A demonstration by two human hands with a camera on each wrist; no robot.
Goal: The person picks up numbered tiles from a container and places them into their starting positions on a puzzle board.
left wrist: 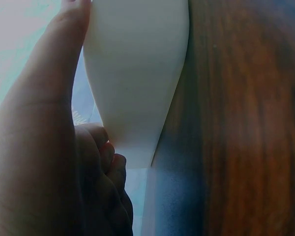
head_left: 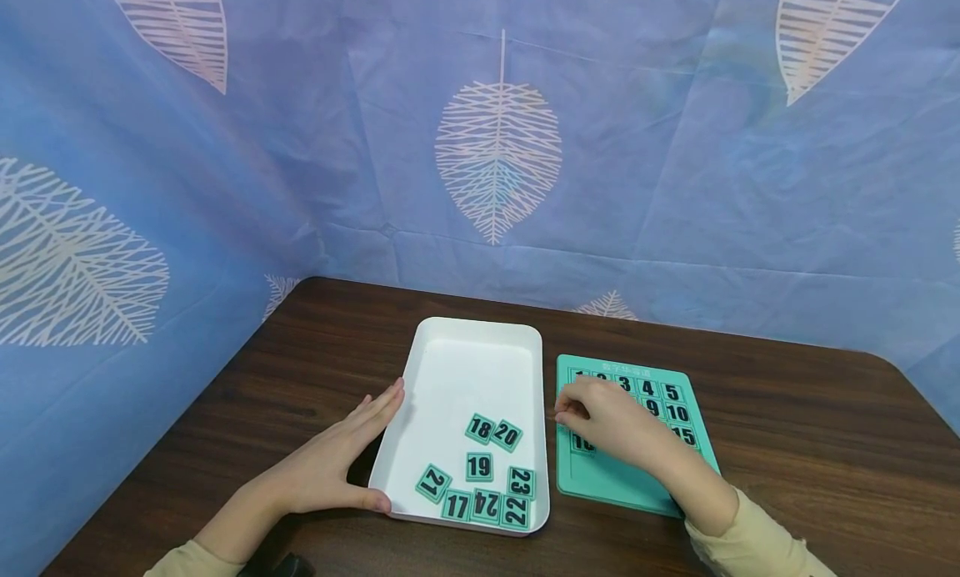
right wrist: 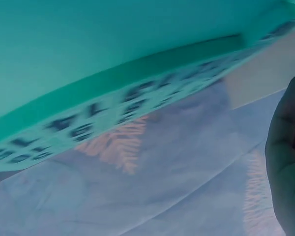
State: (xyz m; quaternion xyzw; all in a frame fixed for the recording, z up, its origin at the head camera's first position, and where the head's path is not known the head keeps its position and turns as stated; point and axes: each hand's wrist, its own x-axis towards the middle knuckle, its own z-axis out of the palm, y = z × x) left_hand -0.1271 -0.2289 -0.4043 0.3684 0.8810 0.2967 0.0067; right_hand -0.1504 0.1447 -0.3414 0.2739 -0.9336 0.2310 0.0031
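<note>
On the left, my left hand [head_left: 333, 469] lies along the side of a white tray [head_left: 472, 360], its fingers extended at the left rim and its thumb at the near left corner. Several green number tiles are in the tray's near half, among them 18 [head_left: 480, 428], 19 [head_left: 479, 467] and 21 [head_left: 433, 483]. My right hand [head_left: 615, 418] is over the left part of a green number board [head_left: 615, 485], fingers bent, fingertips by the board's left edge. No tile shows between its thumb and forefinger. It hides some of the board's number tiles; 16 [head_left: 582, 444] shows below it.
The dark wooden table [head_left: 787, 427] carries both the tray and the board, with a narrow gap between them. Behind it hangs a blue cloth [head_left: 637, 185] with white leaf prints. A small black object [head_left: 294, 565] is at the bottom edge near the left forearm.
</note>
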